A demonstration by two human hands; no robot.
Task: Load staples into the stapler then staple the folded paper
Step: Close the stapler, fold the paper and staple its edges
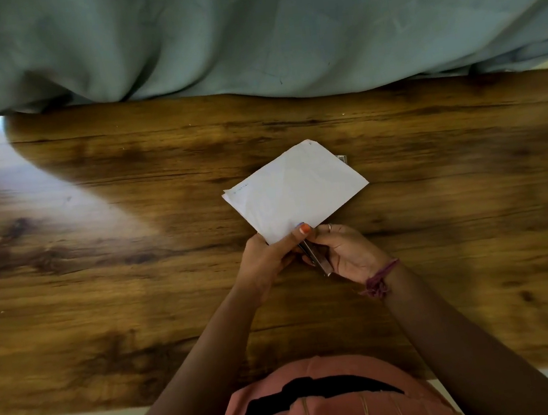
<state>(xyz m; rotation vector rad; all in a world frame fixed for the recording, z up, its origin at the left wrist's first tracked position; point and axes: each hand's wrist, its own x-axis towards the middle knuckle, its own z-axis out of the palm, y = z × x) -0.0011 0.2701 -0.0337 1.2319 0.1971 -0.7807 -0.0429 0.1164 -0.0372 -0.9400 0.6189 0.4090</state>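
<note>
Left hand (265, 260): grip closed on the near corner of the folded paper (294, 189), thumb on top with an orange-painted nail, the other fingers curled underneath.

Right hand (347, 250): grip wrapped around the stapler (315, 257), fingers curled over it, a ring on one finger. We only see a thin metal strip of the stapler between the two hands, so we can't tell if its mouth is open or closed on the sheet.

Landmark for places is the folded paper:
- The paper sits roughly mid-counter (138, 293), tilted, with its far corner pointing toward the cloth (243, 28). Near corner is lifted into the left-hand grip; we can't tell whether the rest lies flat or hovers.
- The stapler is right at the paper's near edge, its front end running under that edge just beside the left thumb and its back end angled toward us, against the right palm.
- The two hands touch, or nearly so, at the paper's near corner.
- A small silvery item (341, 157) peeks out from behind the paper's far-right edge; too small to identify.
- The grey-blue cloth hangs over the counter's far edge, well beyond the paper.
- A red thread band (379, 278) is on the right wrist, nearer us than the paper.
</note>
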